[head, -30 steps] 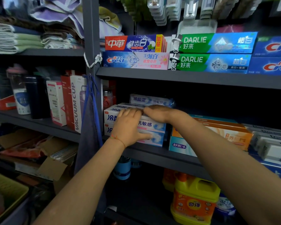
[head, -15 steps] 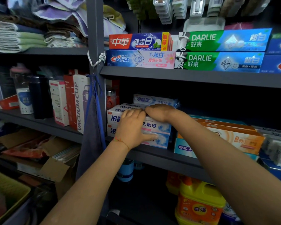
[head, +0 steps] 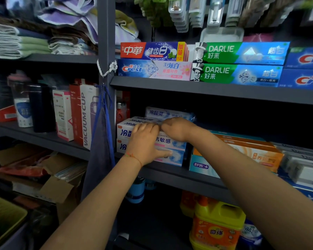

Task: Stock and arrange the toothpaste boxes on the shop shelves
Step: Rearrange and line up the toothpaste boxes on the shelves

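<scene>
Well along, by the look of it: upper shelf (head: 215, 91) above the hands already fronted with glossy cardboard cartons, red-and-blue box (head: 152, 50) over a pale pink Crest box (head: 154, 71), 2 green-and-blue Darlie boxes (head: 238, 64) beside them, blue Crest cartons at far right. Middle shelf (head: 179, 177) under the hands only partly filled.

Left hand (head: 145, 145) laid flat against the front of the white-and-blue toothpaste stack (head: 172, 143), fingers fairly straight and pressed on the printed faces, thumb stretched along the lower box; pressing rather than gripping. Right hand (head: 177, 128) curled over the top edge of the same stack, knuckles toward the camera, fingers hidden behind; whether pinching a box or just resting, cannot tell. Stack 2 high at the front, with a plastic-wrapped bundle (head: 168, 113) of the same brand behind, sheen of film visible.

Just right of the hands, orange carton (head: 257, 152) lying on a teal one (head: 201, 166), then white boxes (head: 307, 170) at an angle, not yet squared up. Probably left to do: nudging the stack flush, straightening those right-hand rows.

Long rectangular shapes throughout, smooth printed card; shelves of dull grey painted metal. Below, a yellow plastic jug (head: 217, 230) with orange label.
</scene>
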